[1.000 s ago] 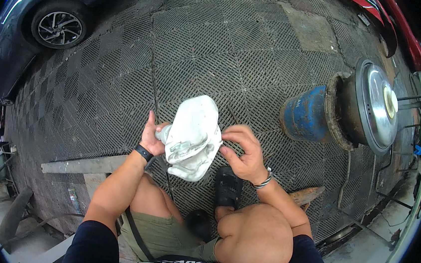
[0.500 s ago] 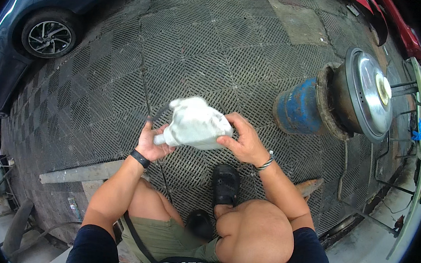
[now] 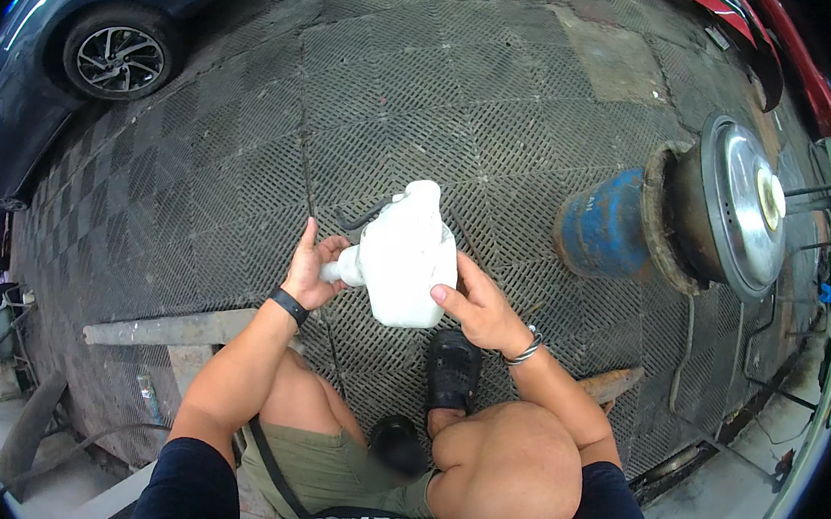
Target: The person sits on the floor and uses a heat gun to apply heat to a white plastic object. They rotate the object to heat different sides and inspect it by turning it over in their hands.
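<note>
A white plastic fluid reservoir (image 3: 400,268) is held up in front of me, above the floor, between my two hands. My right hand (image 3: 483,305) grips its right side, with the thumb on the near face and the fingers behind. My left hand (image 3: 314,265) is at the short spout (image 3: 343,269) on the left side, its fingers curled about the spout and its thumb pointing up. A black hose (image 3: 362,217) shows behind the reservoir; where it joins is hidden. A narrower neck stands up at the far end.
On the right stands a blue metal cylinder stove (image 3: 602,221) carrying a dark pan with a silver lid (image 3: 742,204). A dark car (image 3: 62,1) is at the far left, a red vehicle (image 3: 799,56) at the far right. Black perforated mats (image 3: 245,175) cover the floor. A wooden plank (image 3: 167,327) lies beside my left leg.
The reservoir has been turned, so its wide end now faces nearer me and its neck points away. Both hands still hold it; my left hand has shifted slightly right.
</note>
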`<act>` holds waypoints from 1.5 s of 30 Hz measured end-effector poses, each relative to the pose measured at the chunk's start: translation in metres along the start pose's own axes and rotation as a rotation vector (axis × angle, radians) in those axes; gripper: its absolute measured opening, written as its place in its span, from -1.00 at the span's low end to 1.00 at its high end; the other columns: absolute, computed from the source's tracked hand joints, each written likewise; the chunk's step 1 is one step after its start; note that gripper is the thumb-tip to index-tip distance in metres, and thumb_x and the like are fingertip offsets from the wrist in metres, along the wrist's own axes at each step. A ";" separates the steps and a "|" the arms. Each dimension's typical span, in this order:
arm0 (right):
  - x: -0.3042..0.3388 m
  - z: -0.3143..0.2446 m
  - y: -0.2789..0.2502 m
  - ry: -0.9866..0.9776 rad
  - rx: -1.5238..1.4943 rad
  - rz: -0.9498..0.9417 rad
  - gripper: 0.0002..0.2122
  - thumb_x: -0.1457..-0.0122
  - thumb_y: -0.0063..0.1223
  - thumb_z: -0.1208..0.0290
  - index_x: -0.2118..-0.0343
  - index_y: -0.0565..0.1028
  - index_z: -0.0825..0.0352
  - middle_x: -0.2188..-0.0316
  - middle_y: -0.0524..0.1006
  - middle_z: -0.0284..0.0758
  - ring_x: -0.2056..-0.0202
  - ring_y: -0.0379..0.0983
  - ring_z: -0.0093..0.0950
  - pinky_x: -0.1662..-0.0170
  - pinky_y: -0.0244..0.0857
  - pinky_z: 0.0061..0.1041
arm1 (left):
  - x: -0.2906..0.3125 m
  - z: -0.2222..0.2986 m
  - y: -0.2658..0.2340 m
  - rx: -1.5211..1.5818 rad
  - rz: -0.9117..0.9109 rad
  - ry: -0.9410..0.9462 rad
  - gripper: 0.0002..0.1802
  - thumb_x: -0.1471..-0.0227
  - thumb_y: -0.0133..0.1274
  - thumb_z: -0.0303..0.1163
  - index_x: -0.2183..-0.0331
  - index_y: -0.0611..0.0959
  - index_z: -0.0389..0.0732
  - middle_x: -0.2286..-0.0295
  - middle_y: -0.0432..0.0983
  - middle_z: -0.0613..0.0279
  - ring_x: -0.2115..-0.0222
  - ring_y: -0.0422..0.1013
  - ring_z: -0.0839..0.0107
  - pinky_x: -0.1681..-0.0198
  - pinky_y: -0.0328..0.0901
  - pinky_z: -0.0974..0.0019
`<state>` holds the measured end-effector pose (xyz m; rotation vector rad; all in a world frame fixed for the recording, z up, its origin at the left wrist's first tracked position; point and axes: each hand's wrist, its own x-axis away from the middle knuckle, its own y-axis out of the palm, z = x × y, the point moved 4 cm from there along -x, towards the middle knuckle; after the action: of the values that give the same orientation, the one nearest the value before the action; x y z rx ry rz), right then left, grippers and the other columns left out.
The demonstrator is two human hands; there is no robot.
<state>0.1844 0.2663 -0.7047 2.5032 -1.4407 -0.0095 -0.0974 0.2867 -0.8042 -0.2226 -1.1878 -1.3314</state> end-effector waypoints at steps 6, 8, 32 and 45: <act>-0.001 0.002 0.028 -0.073 0.049 0.073 -0.29 0.00 0.46 0.01 -0.04 0.37 0.45 0.14 0.55 -0.22 0.19 0.55 -0.45 0.11 0.47 -0.41 | -0.001 -0.008 0.017 -0.045 -0.045 -0.012 0.03 -0.22 -0.43 0.47 -0.02 0.53 -0.38 0.04 0.57 -0.03 -0.04 0.47 0.12 -0.18 0.28 -0.04; -0.002 0.001 0.035 -0.044 0.183 0.007 -0.24 0.04 0.50 0.02 -0.07 0.34 0.42 0.11 0.51 -0.24 0.14 0.50 -0.47 0.06 0.42 -0.41 | -0.006 -0.013 0.019 -0.100 -0.091 0.022 0.01 -0.26 -0.44 0.42 -0.09 0.48 -0.43 -0.01 0.54 -0.08 -0.07 0.45 0.11 -0.20 0.28 -0.02; -0.002 -0.022 0.041 -0.190 0.431 -0.005 -0.18 0.16 0.55 0.02 -0.10 0.40 0.43 0.13 0.50 -0.21 0.30 0.56 -0.41 0.22 0.46 -0.43 | -0.015 -0.023 0.030 -0.103 0.072 0.061 -0.47 -0.29 -0.04 0.10 0.20 0.63 -0.23 0.40 0.62 0.13 0.45 0.58 0.22 0.37 0.55 0.11; -0.002 -0.031 0.050 -0.299 0.445 -0.012 -0.18 0.22 0.55 -0.08 -0.03 0.45 0.37 0.16 0.53 -0.23 0.34 0.54 -0.39 0.25 0.46 -0.42 | -0.043 -0.027 -0.014 -0.048 0.084 0.068 -0.54 -0.28 0.03 0.04 0.18 0.63 -0.20 0.38 0.60 0.21 0.41 0.55 0.35 0.34 0.51 0.18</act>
<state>0.1449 0.2509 -0.6640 2.9712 -1.6994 -0.0767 -0.0858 0.2894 -0.8555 -0.2571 -1.0785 -1.2856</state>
